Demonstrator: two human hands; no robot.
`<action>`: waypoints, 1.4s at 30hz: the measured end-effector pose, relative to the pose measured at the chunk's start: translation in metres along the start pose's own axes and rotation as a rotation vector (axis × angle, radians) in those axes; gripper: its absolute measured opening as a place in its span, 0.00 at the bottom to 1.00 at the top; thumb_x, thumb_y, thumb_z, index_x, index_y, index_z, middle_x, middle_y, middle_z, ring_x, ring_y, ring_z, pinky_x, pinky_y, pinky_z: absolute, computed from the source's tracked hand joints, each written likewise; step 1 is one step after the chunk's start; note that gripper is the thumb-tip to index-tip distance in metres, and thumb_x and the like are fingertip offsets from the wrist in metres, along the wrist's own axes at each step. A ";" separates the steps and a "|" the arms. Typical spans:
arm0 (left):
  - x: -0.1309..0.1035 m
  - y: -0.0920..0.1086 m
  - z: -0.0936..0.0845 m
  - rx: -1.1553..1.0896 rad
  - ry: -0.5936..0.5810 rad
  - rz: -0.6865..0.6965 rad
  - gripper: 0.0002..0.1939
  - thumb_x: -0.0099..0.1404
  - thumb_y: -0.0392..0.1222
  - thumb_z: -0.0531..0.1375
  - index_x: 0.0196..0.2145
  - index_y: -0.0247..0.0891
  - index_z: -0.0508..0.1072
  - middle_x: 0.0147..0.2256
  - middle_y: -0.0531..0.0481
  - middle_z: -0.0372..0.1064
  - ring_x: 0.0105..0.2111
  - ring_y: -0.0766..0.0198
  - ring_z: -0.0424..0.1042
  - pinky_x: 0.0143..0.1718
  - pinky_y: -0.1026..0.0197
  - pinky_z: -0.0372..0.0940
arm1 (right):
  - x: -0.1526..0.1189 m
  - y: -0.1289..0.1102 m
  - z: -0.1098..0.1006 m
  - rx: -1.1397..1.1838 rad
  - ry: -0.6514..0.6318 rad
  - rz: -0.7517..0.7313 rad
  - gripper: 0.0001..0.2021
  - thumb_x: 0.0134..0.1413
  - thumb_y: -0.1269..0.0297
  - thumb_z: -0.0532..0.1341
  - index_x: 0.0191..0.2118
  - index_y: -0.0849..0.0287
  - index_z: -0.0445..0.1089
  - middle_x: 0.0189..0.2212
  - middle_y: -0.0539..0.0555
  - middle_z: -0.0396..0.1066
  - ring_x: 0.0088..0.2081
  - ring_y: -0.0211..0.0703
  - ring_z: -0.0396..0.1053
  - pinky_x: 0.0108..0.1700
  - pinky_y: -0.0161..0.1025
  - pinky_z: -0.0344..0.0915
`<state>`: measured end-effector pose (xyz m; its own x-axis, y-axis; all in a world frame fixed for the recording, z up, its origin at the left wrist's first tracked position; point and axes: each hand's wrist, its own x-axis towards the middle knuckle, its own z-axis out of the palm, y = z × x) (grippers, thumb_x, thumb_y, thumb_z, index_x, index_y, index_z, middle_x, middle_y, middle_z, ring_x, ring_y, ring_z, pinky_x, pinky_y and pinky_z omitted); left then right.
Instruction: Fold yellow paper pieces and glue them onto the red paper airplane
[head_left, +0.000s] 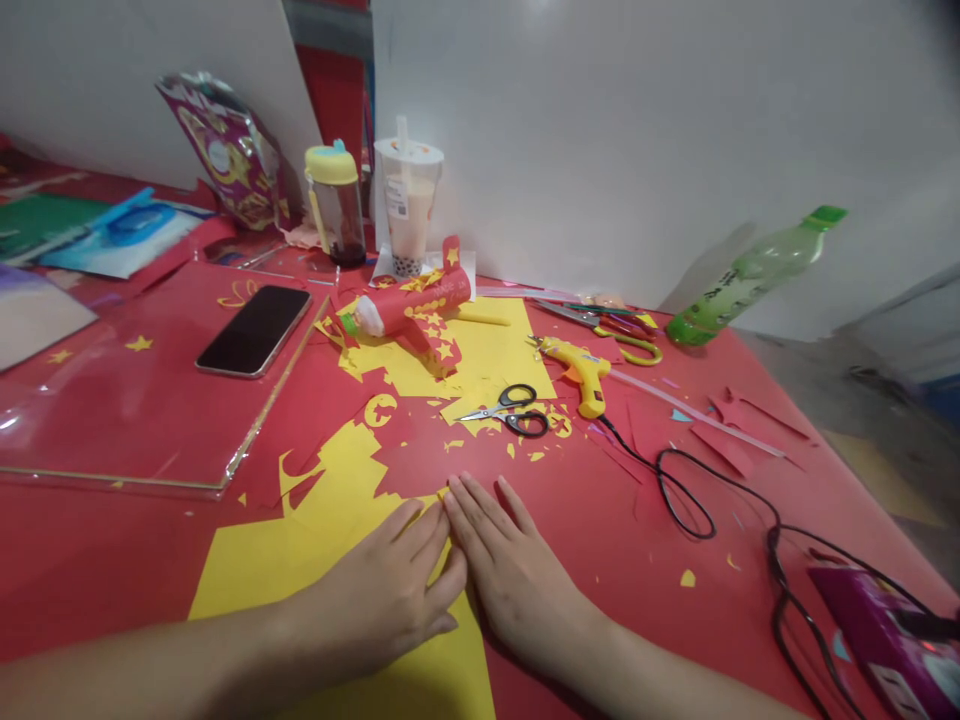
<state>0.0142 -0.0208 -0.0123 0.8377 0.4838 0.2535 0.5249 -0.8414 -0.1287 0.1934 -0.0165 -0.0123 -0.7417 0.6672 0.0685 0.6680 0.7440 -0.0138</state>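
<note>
My left hand (394, 575) rests on the large yellow paper sheet (262, 555), its fingers slightly bent and the thumb apart. Beside it lies my right hand (517, 570), flat with fingers stretched forward, at the sheet's right edge. The fingertips of both hands meet at a tiny yellow strip (442, 494); whether it belongs to the sheet is hidden. Just beyond are small black-handled scissors (506, 411) among yellow scraps. Farther back, a red paper-wrapped model (420, 305) with yellow stars lies on another yellow sheet (525, 350).
A yellow glue gun (581, 372) lies to the right, its black cord (675, 455) running to a purple power strip (877, 640). A phone (255, 330) is at left. Behind stand a yellow-lidded bottle (334, 200), a milk tea cup (409, 205) and a leaning green bottle (750, 275).
</note>
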 end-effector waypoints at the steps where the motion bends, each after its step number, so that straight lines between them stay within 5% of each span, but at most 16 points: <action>1: 0.000 0.000 0.000 0.000 0.000 -0.001 0.19 0.60 0.50 0.52 0.40 0.30 0.65 0.39 0.34 0.70 0.41 0.48 0.68 0.46 0.47 0.54 | 0.000 0.000 0.000 -0.003 -0.001 -0.002 0.25 0.52 0.74 0.46 0.57 0.72 0.51 0.58 0.64 0.51 0.59 0.53 0.45 0.56 0.54 0.49; 5: 0.000 0.001 0.001 -0.006 0.026 -0.014 0.19 0.60 0.49 0.52 0.40 0.29 0.66 0.39 0.33 0.70 0.41 0.48 0.67 0.45 0.48 0.56 | 0.001 0.000 0.000 -0.006 -0.015 -0.003 0.25 0.51 0.74 0.46 0.57 0.73 0.51 0.58 0.64 0.51 0.59 0.54 0.45 0.55 0.55 0.49; 13: -0.002 -0.003 0.001 0.024 0.131 -0.028 0.11 0.55 0.30 0.52 0.36 0.25 0.69 0.36 0.35 0.71 0.39 0.51 0.69 0.44 0.49 0.60 | 0.000 -0.001 -0.003 -0.015 -0.012 -0.012 0.23 0.54 0.73 0.44 0.57 0.72 0.53 0.57 0.64 0.52 0.58 0.54 0.47 0.54 0.57 0.50; 23: 0.002 -0.002 0.000 0.017 0.144 -0.164 0.12 0.60 0.35 0.50 0.34 0.26 0.71 0.39 0.34 0.70 0.41 0.49 0.67 0.42 0.48 0.60 | 0.000 -0.003 -0.001 -0.046 0.056 -0.009 0.21 0.55 0.70 0.46 0.54 0.70 0.58 0.55 0.63 0.57 0.57 0.54 0.50 0.55 0.55 0.49; 31: 0.002 -0.002 0.000 0.022 0.131 -0.146 0.12 0.60 0.34 0.49 0.34 0.26 0.71 0.39 0.33 0.70 0.41 0.49 0.67 0.44 0.48 0.57 | -0.002 -0.010 0.001 -0.157 0.265 -0.020 0.17 0.54 0.74 0.46 0.45 0.71 0.67 0.46 0.62 0.68 0.51 0.54 0.60 0.56 0.55 0.42; 42: 0.001 -0.003 -0.001 0.065 0.069 -0.113 0.11 0.57 0.32 0.51 0.35 0.28 0.70 0.41 0.34 0.70 0.42 0.50 0.67 0.46 0.46 0.55 | -0.001 -0.011 0.000 -0.111 0.299 -0.015 0.16 0.53 0.75 0.48 0.42 0.70 0.69 0.43 0.62 0.70 0.48 0.53 0.62 0.54 0.55 0.46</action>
<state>0.0130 -0.0179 -0.0107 0.7615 0.5548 0.3352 0.6257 -0.7642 -0.1566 0.1873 -0.0253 -0.0126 -0.7119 0.6041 0.3581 0.6719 0.7343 0.0971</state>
